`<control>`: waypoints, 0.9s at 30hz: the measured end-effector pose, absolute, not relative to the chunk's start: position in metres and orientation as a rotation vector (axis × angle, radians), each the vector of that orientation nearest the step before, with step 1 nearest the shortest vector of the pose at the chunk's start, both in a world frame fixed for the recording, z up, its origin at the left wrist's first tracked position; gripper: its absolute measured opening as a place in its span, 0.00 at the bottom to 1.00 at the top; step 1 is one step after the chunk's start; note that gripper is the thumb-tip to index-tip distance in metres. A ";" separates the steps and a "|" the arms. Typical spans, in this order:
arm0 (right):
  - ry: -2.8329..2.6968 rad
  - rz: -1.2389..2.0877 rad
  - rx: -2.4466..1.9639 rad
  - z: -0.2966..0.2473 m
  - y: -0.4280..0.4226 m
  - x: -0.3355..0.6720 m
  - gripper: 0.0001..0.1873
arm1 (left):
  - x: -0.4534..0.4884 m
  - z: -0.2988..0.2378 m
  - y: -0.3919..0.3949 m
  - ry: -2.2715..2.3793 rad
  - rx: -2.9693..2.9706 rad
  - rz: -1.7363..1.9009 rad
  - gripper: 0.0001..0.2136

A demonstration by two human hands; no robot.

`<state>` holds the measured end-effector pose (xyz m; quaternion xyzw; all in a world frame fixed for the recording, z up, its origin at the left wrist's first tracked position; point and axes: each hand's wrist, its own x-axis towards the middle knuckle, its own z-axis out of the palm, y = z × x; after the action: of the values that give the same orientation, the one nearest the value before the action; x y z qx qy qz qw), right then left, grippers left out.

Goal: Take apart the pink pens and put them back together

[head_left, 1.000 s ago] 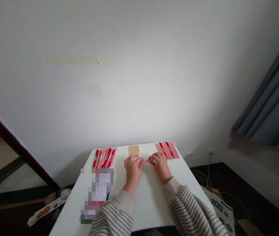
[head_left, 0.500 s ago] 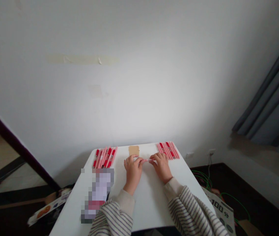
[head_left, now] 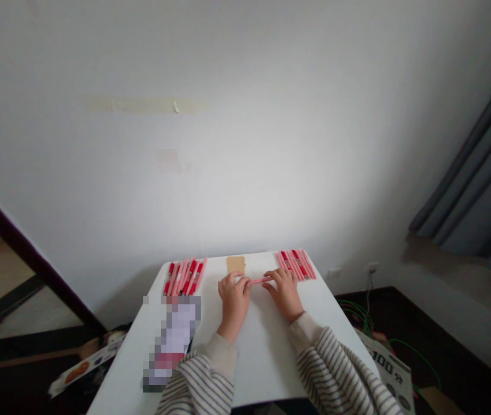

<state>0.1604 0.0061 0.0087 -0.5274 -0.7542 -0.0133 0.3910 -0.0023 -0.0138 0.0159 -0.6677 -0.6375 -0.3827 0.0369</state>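
Note:
A slim pink pen [head_left: 257, 281] lies crosswise between my two hands, just above the white table [head_left: 254, 357] or resting on it; I cannot tell which. My left hand [head_left: 234, 294] pinches its left end between thumb and fingers. At the other end, my right hand [head_left: 286, 291] has its thumb and fingertips around the pen, more loosely. A row of pink and red pens [head_left: 184, 278] lies at the table's far left. Another row of pink and red pens [head_left: 296, 265] is at the far right, just beyond my right hand.
A tan patch [head_left: 235, 264] is at the table's back edge, beyond my left hand. A blurred-out long object [head_left: 174, 340] lies left of my left forearm. The wall [head_left: 245, 173] rises behind the table. Green cables [head_left: 360, 314] and a printed box [head_left: 390, 369] are on the right.
My right thumb and fingers have parted slightly around the pen, and more of its pink right end shows. My left hand keeps its place.

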 end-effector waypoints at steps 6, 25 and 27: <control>-1.915 -0.024 -1.396 0.008 0.006 0.159 0.09 | -0.003 0.019 -0.015 -1.917 -2.088 -1.213 0.08; -1.924 0.016 -1.388 0.011 0.005 0.160 0.13 | -0.003 0.017 -0.014 -1.939 -2.078 -1.238 0.07; -1.934 0.026 -1.383 0.010 0.005 0.160 0.14 | -0.003 0.018 -0.014 -1.927 -2.089 -1.236 0.07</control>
<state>0.1599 0.0051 0.0103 -0.5396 -0.7548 0.0100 0.3728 -0.0035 -0.0138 0.0179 -0.6738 -0.6217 -0.3987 0.0213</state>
